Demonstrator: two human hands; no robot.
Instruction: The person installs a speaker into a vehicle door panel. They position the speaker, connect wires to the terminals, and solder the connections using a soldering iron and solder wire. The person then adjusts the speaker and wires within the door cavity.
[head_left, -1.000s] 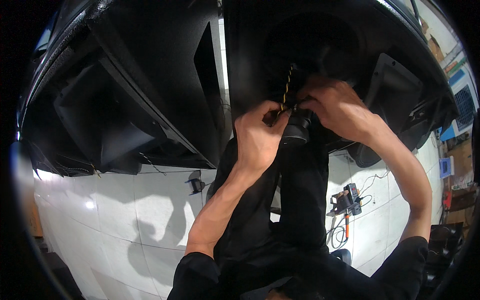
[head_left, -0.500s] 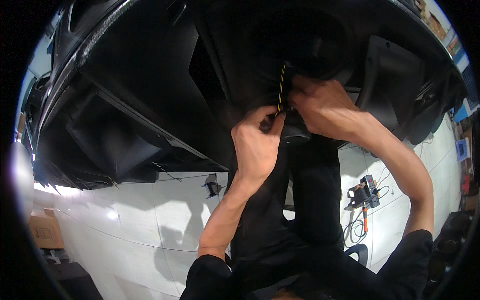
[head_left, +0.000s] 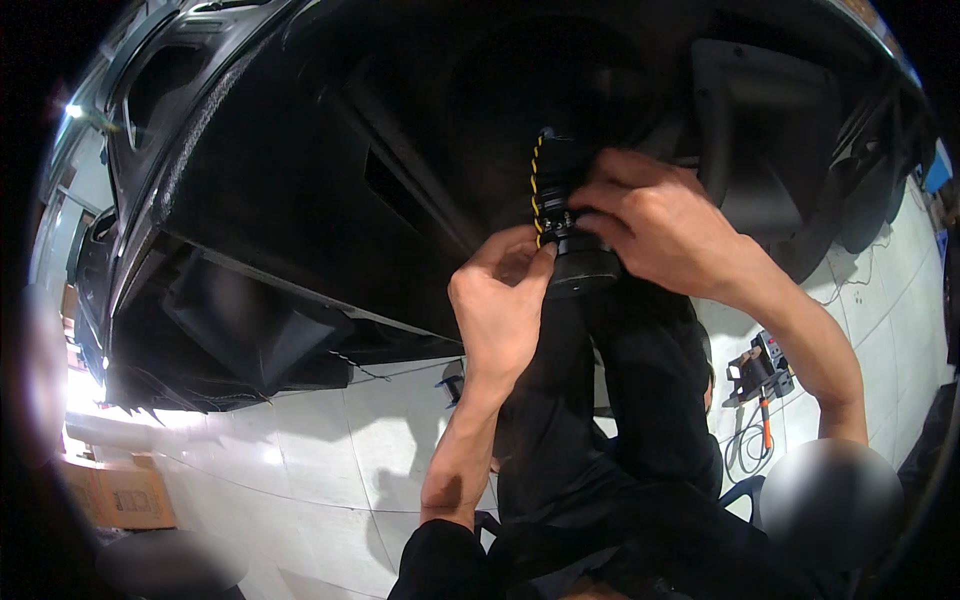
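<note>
My left hand (head_left: 497, 300) pinches the lower end of a twisted yellow-and-black wire (head_left: 535, 186) between thumb and fingertips. The wire runs down from the dark underside of a large black panel (head_left: 300, 170). Right beside the wire is a black round part (head_left: 584, 270) with small bright metal bits, looking like a terminal area, above its wide base. My right hand (head_left: 655, 215) is bent inward from the right, fingertips close together at the side of this part. Whatever those fingertips hold is too dark to make out.
Angular black housings hang to the left (head_left: 250, 315) and right (head_left: 770, 140). On the pale tiled floor (head_left: 300, 450) lie a soldering iron (head_left: 767, 425) with an orange handle, its cord, and a stand-like device (head_left: 755, 375). A cardboard box (head_left: 130, 495) stands at lower left.
The view has shifted slightly. My right hand has drawn back a little from the wire, so more of the black round part and its metal bits shows. My left hand keeps its pinch.
</note>
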